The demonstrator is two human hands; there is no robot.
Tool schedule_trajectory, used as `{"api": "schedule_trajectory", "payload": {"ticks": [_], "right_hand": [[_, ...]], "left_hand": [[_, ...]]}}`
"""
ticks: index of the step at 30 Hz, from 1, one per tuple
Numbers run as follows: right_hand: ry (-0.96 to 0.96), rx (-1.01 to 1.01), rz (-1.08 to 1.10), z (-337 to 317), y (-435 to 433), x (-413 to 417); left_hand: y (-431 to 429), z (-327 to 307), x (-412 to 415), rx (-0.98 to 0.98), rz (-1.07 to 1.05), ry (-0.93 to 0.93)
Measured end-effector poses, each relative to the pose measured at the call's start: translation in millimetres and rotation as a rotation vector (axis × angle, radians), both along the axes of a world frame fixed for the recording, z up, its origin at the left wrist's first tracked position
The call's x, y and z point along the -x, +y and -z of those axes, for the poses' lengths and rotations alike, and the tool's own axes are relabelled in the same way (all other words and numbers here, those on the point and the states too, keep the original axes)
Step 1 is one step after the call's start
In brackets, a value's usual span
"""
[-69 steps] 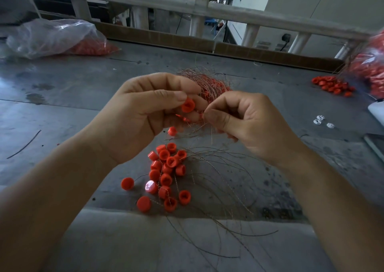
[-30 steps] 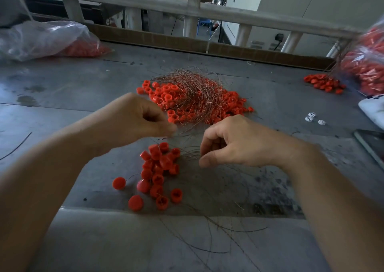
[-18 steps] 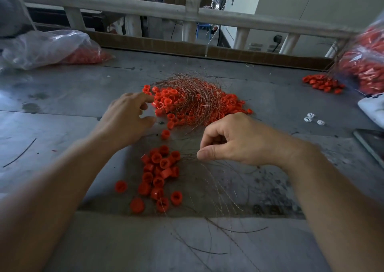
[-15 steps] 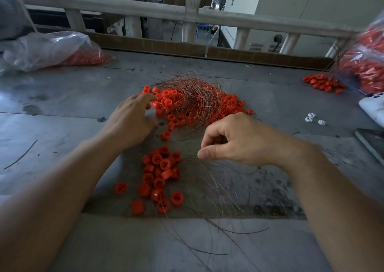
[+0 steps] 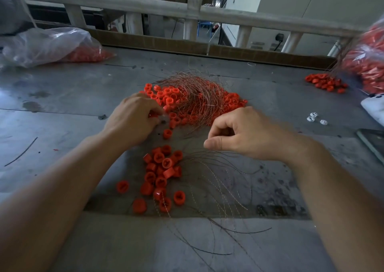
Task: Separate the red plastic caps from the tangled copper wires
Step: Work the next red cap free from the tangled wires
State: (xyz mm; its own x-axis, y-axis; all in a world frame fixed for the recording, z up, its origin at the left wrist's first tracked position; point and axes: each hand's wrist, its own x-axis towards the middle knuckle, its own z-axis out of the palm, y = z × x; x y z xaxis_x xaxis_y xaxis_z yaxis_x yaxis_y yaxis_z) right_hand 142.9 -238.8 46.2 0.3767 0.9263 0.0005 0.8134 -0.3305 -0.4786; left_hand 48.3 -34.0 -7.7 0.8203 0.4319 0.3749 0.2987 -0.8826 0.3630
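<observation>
Reaching with the left hand (image 5: 133, 120) into the near left edge of the tangled copper wires (image 5: 199, 97), pinched a red cap (image 5: 166, 108) right there between curled fingertips and thumb. Held the right hand (image 5: 247, 134) just near of the tangle, clenched, thumb tip against forefinger; could not tell of any strand caught in that pinch. Spotted the unsorted red caps (image 5: 166, 93) heaped under and around the tangle, mid-table, on the far side of both hands. Found the separated caps (image 5: 162, 168) bunched nearer, between the two forearms, with a lone cap (image 5: 167, 133) between that bunch and the tangle. Saw loose wire strands (image 5: 218, 178) fanned out from under the right hand toward the near edge, just right of the separated caps, some touching them. Noted the grey table (image 5: 62, 105), scuffed and stained. Caught a clear plastic bag (image 5: 45, 45) of red caps far left, another bag (image 5: 365, 64) stuffed with red at far right, a small heap of caps (image 5: 326, 82) beside it, and three small white pieces (image 5: 313, 118) right of the right hand, well apart.
</observation>
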Motion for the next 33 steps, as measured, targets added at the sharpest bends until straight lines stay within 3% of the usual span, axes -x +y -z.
{"api": "schedule_trajectory", "payload": {"ticks": [7,11,15,19,28,33], "right_hand": [[-0.158,-0.141,0.32,2,-4,-23],[-0.191,-0.21,0.477,9,-7,-37],[-0.195,-0.244,0.492,19,-2,-41],[-0.195,-0.216,0.49,24,1,-41],[-0.227,-0.142,0.533,36,7,-43],[-0.294,-0.436,0.623,23,2,-43]], "left_hand": [[0,-3,3,0.011,-0.052,0.008],[-1,-9,7,0.076,-0.144,-0.084],[-10,-25,17,0.527,-0.082,-0.311],[-30,-38,26,0.751,0.062,-0.396],[-47,-36,27,0.72,0.207,-0.297],[-51,-36,28,0.732,0.261,-0.297]]}}
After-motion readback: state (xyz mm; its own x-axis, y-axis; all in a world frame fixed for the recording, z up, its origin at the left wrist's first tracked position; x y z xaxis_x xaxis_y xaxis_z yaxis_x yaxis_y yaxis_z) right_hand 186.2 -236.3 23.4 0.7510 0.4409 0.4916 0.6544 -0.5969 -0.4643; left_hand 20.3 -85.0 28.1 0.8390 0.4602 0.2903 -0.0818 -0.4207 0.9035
